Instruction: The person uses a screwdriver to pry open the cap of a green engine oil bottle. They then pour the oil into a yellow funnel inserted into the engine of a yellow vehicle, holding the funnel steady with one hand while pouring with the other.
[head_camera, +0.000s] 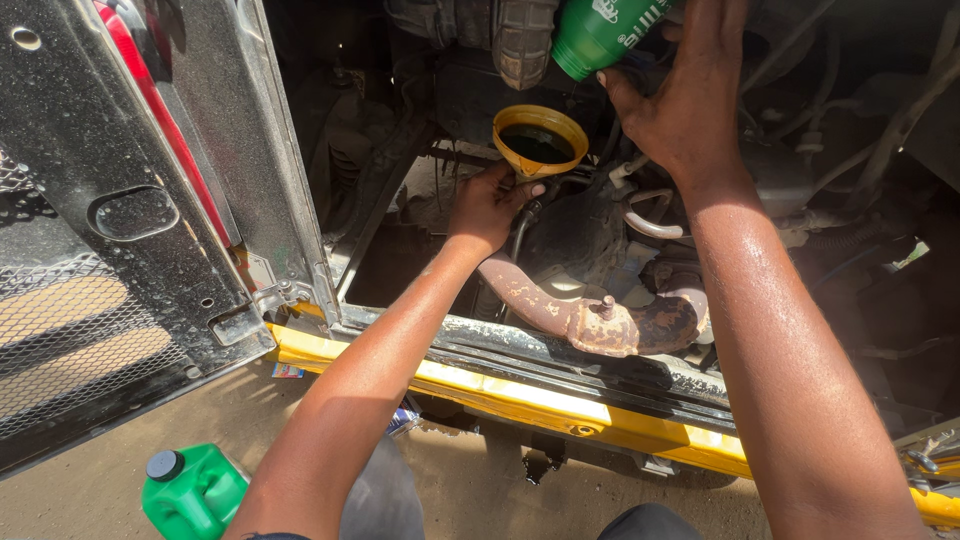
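Sunlit dirt ground (480, 485) lies below an opened engine bay, whose dark interior of hoses and castings fills the upper half of my view. A yellow sill (520, 390) runs across the lower edge of the bay; a swung-open metal door panel (130, 220) with mesh stands at far left.

My left hand (487, 205) — fingers curled — grips the neck of the yellow funnel (540, 140) just under its bowl, holding it upright over the engine. Dark oil stands in the funnel's bowl.

My right hand (690, 95) wraps the green bottle (600, 32) from the side, fingers closed round its body. The bottle is tilted mouth-down, its opening just above and to the right of the funnel's rim; I cannot tell whether a stream is running.

Below the funnel, a rusty pipe (525, 295) curves down to a rusty flange (610, 325) with a stud on top, near the sill.

On the ground at lower left — well apart from both hands — a green jerry can (195, 490) with a grey cap sits upright. A small blue scrap (288, 371) lies under the sill.
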